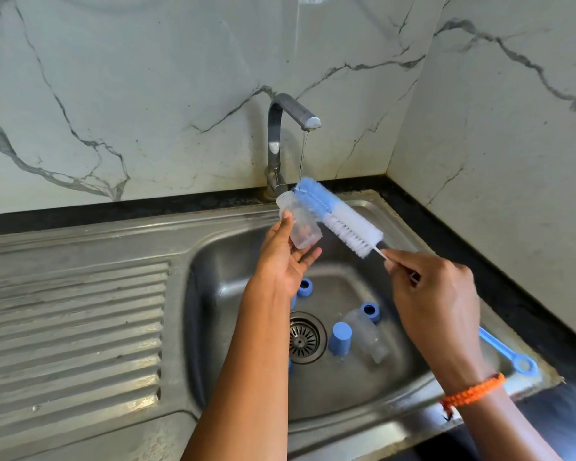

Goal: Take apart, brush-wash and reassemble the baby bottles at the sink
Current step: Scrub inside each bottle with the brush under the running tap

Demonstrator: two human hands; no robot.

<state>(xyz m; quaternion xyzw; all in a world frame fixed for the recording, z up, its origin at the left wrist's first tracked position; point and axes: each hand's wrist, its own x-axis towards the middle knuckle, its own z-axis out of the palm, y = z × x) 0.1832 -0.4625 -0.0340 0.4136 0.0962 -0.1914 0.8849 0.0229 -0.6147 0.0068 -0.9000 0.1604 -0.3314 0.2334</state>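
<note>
Head view
Left hand: the left hand (285,257) was seen over the sink (353,387), thumb and fingers curled round a clear baby bottle (301,224).
Bottle: it was held tilted, mouth up, just under the tap (280,141).
Right hand: the right hand (436,294) was clamped on the bottle brush (336,217) stem.
Brush: its blue-and-white bristles were laid against the bottle, under the water stream (302,154).
Sink basin: a second clear bottle (366,334), a blue cap (340,337) and blue collar rings (370,311) were left lying by the drain (303,337).

Scuffed steel sink (413,387), clear plastic bottle (301,224)
</note>
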